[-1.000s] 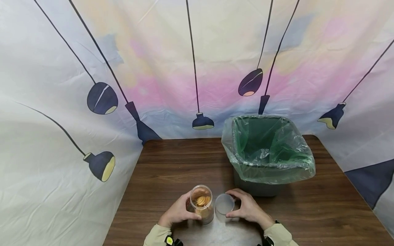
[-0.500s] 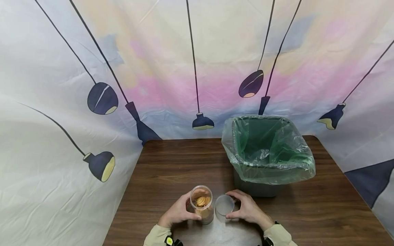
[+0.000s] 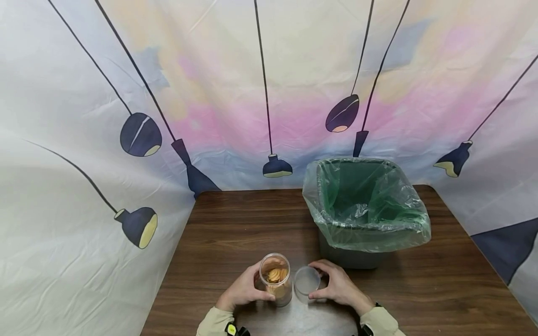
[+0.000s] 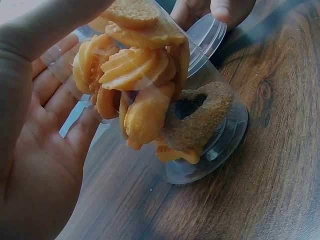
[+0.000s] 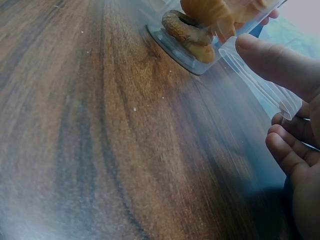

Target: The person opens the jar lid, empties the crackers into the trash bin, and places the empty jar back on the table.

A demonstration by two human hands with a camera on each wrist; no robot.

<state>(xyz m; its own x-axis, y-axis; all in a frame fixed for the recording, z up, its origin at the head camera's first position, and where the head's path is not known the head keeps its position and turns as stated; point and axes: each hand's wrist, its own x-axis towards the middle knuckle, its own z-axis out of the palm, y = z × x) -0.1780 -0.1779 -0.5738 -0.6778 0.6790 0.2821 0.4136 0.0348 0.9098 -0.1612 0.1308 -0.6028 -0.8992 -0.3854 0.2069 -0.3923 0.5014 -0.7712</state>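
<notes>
Nothing of note has moved since the earlier frames: I see both hands and both containers where they were a second ago, low in the centre of the head view. My left hand [image 3: 243,290] curls round a clear plastic jar [image 3: 276,278] standing upright on the wooden table [image 3: 235,224], thumb on the near side and fingers wrapped behind. The jar is open at the top and holds ridged orange biscuits [image 4: 131,75] with one darker ring-shaped biscuit [image 4: 196,119] near its base, seen through the wall in the left wrist view. Just right of the jar, touching or nearly touching it, sits a clear round lid [image 3: 307,279], which my right hand [image 3: 339,286] pinches between thumb and curled fingers; in the right wrist view the thumb [image 5: 280,62] presses the lid's rim at the upper right of the frame, with the jar's base in the top centre. Behind the right hand, in the centre-right of the head view, stands a grey bin [image 3: 353,256] lined with a green-tinted plastic bag [image 3: 365,205]. A pastel backdrop [image 3: 269,84] printed with hanging lamps fills the upper frame.
</notes>
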